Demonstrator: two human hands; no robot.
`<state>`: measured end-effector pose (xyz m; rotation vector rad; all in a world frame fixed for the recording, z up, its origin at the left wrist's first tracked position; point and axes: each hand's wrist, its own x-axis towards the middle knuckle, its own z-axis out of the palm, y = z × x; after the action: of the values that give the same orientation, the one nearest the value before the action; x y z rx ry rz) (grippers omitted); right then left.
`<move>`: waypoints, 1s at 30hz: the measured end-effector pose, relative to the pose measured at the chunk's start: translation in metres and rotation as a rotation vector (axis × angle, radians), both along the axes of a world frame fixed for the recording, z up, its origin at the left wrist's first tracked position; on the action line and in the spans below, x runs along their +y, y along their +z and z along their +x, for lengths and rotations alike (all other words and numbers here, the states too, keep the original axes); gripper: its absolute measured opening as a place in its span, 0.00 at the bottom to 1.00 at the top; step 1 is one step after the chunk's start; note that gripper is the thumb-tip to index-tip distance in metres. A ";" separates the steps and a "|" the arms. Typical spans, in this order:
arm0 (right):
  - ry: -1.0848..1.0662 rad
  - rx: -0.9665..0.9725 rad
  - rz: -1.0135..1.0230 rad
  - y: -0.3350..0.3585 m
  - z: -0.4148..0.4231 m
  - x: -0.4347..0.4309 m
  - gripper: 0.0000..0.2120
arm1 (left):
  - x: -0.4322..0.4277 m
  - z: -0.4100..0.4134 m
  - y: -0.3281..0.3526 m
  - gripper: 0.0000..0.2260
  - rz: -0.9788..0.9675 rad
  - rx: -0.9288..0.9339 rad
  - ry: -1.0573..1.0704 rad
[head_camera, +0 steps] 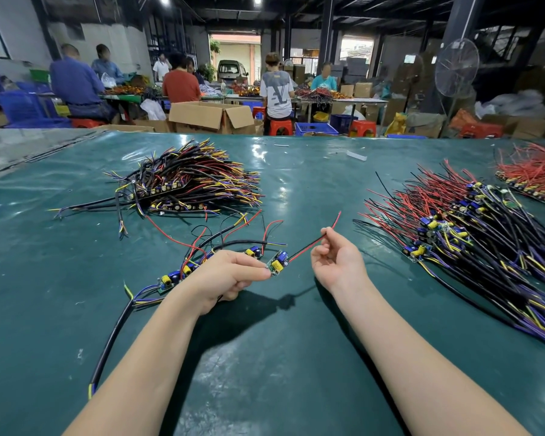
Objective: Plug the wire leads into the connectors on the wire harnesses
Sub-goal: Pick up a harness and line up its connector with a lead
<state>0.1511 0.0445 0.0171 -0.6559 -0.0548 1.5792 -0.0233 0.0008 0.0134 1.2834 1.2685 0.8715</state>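
Left hand [230,273] grip pinching small board [277,266], right hand [337,262] grip pinching red-black lead [306,249] (joint with board unclear).

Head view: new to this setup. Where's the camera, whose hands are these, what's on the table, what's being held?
There is no machine here. One wide-angle camera sits on a person's head, looking forward and down, so the two bare arms are that person's own. The left hand pinches a small circuit board with yellow and blue parts. The right hand pinches the red lead that runs out from that board. On the green table lie a row of similar boards beside the left hand, a wire bundle further back on the left, and a bigger pile on the right. Other people work at tables behind.
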 end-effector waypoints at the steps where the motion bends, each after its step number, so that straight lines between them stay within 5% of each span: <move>1: -0.011 -0.005 0.011 0.001 0.002 0.001 0.12 | 0.000 -0.001 0.000 0.09 0.002 0.005 -0.011; 8: -0.048 0.041 0.052 0.000 0.007 0.002 0.11 | -0.001 -0.003 0.001 0.13 -0.010 0.030 -0.069; 13: -0.119 -0.250 0.080 -0.001 0.022 0.007 0.09 | -0.001 -0.005 0.002 0.16 -0.018 0.043 -0.099; 17: -0.092 -0.277 0.082 0.000 0.023 0.006 0.09 | -0.001 -0.006 0.003 0.17 -0.026 0.049 -0.112; 30: -0.082 0.154 0.156 0.003 0.024 0.004 0.12 | -0.002 -0.005 0.004 0.18 -0.033 0.046 -0.143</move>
<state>0.1754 0.0487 0.0202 -0.4090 -0.0356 1.5246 -0.0284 -0.0017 0.0178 1.3574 1.2060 0.7201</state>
